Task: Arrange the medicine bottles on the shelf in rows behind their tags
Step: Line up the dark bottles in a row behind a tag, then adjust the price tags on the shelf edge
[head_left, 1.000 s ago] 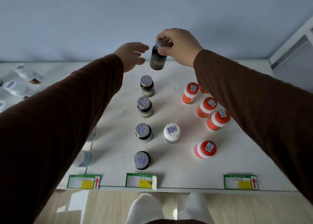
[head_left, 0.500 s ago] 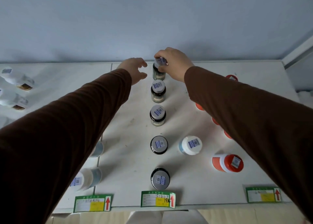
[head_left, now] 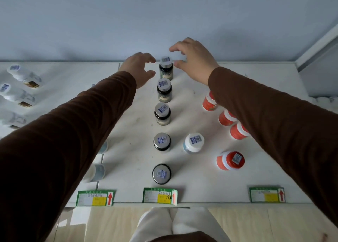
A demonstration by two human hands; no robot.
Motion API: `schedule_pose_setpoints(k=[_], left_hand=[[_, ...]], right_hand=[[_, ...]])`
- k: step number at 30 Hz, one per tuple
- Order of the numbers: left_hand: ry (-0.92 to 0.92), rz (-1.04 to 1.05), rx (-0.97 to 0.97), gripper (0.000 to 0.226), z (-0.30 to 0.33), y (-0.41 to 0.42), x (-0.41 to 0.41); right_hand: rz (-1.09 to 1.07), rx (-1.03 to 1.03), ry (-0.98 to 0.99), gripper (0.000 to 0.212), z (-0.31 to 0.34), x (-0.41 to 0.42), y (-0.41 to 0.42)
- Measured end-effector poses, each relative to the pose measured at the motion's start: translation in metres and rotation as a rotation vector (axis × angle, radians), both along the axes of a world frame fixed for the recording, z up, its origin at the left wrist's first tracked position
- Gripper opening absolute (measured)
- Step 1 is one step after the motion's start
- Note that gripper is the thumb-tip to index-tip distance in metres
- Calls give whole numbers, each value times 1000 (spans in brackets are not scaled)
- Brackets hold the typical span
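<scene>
Medicine bottles stand on a white shelf [head_left: 201, 192] seen from above, with three green tags along its front edge. Behind the middle tag [head_left: 160, 195], five dark bottles with grey caps form a straight row running to the back wall; the rearmost dark bottle [head_left: 166, 70] stands upright between the two hands. The left hand [head_left: 139, 67] hovers just beside it with fingers loosely curled and spread, holding nothing. The right hand [head_left: 193, 59] is on the other side, fingers parted and raised above the cap, thumb close to it, also holding nothing. That row looks finished. A white-capped bottle [head_left: 193, 143] stands alone between the middle and right rows, out of line, and probably needs moving. Toward the right tag [head_left: 266, 194], orange bottles make a loose, slanted line: the front orange bottle [head_left: 230, 160] is clear to see, while the others are partly hidden by the right sleeve. Near the left tag [head_left: 95, 197], pale bottles peek from under the left sleeve, too covered to judge. On the far left, white bottles [head_left: 23, 76] appear to lie on their sides, apparently not yet sorted. Roughly a third of the work seems done.
</scene>
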State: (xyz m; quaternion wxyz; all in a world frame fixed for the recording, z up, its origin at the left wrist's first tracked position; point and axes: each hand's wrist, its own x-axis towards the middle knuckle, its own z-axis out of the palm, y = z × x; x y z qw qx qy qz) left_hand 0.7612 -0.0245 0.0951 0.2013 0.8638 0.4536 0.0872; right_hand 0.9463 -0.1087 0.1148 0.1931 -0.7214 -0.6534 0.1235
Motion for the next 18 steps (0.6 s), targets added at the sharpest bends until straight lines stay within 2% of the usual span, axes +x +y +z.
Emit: schedule_pose_setpoints(k=[11, 18], left_hand=[[-139, -154, 115, 40, 43, -149, -17], [-199, -262, 139, 39, 31, -269, -16]], right_hand=[[-84, 99, 53, 26, 28, -13, -182], [-215, 118, 190, 21, 10, -27, -311]])
